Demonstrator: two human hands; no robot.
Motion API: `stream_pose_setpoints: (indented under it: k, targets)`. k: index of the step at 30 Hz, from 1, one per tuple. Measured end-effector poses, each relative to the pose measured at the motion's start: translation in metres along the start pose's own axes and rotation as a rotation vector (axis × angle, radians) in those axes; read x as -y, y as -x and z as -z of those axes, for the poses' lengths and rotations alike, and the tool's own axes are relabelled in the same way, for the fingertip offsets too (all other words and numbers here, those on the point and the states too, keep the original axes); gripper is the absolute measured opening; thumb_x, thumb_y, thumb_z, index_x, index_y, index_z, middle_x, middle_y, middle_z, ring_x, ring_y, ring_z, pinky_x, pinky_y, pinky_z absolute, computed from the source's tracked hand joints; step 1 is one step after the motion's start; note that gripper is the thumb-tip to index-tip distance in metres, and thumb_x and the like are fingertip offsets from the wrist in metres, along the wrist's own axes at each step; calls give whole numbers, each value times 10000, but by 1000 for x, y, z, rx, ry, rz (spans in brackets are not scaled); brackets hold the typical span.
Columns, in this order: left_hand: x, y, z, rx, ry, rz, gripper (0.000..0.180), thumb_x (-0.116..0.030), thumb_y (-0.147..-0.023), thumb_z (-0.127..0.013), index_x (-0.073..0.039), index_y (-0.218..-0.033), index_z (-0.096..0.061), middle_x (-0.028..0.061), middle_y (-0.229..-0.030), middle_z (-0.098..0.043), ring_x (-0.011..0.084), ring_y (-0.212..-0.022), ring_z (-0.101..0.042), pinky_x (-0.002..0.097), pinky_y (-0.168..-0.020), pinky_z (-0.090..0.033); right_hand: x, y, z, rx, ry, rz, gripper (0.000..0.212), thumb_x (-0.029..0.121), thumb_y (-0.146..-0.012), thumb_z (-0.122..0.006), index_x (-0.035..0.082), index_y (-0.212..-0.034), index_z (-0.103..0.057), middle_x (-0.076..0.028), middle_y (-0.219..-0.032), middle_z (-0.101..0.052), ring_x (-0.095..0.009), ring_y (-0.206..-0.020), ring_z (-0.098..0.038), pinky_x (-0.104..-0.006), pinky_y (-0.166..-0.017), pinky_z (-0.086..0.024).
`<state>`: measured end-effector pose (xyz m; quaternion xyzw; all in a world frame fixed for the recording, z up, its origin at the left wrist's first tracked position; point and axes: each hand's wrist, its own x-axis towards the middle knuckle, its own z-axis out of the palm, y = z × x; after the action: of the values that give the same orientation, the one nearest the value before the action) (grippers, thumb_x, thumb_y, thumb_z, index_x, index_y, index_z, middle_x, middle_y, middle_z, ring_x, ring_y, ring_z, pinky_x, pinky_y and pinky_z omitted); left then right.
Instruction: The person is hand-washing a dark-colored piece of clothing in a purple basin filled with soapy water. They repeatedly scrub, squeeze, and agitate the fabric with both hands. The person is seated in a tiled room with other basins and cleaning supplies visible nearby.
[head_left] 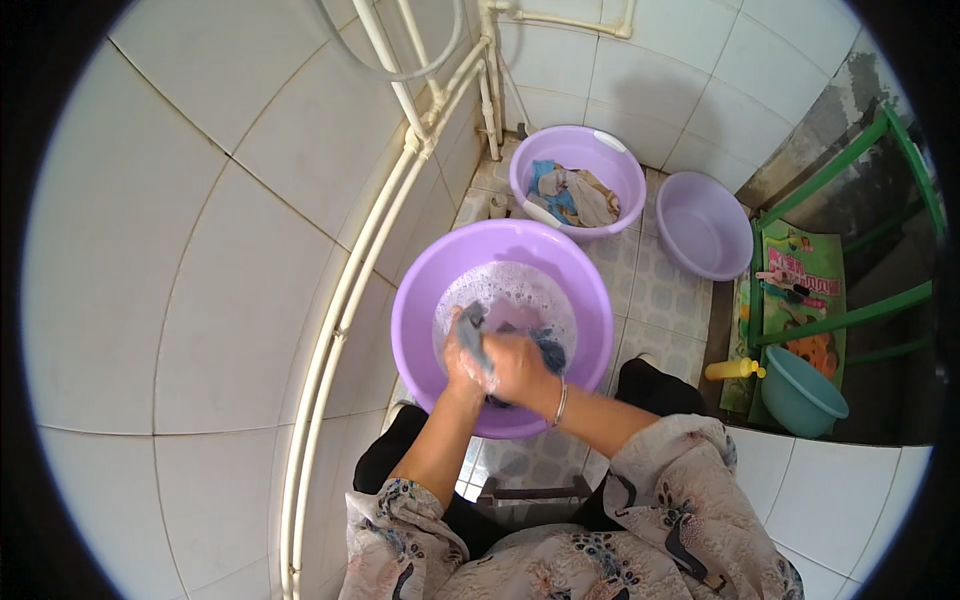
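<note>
Left hand (464,362), right hand (520,368): I've both grips closed on grey cloth (471,332) over the basin (414,310)! Tub (632,180) at its one o'clock.

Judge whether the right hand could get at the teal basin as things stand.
Probably not: the right hand is busy with the grey cloth, and the right leg appears between that hand and the teal basin.

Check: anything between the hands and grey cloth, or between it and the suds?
Nothing visible: left hand and right hand both touch the grey cloth, above suds in the large purple basin. Dark blue cloth shows beside the right hand; beneath is hidden.
</note>
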<state>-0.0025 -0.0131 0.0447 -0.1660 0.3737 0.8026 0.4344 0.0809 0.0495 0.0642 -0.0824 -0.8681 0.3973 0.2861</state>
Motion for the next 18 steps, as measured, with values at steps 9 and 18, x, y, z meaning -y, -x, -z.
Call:
stream_pose_setpoints:
  k: [9, 18]
  targets:
    - [-47, 36, -5, 121, -956, 25, 330, -237, -856, -549, 21, -1056, -596, 121, -982, -633, 197, -876, -604, 317, -805, -472, -69, -24, 38, 18, -572, -607, 578, 387, -834, -642, -73, -1171, -545, -201, -1097, -608, -253, -1018, -582, -336, -869, -447]
    - [-48, 50, -2, 599, -1003, -202, 644, -234, -773, -666, -9, -1322, -416, 128, -1226, -522, 232, -1171, -459, 317, -1003, -336, -16, -28, 45, 552, -445, -538, 478, 405, -855, -621, 8, -1117, -582, -173, -1017, -639, -238, -962, -601, -349, -826, -456]
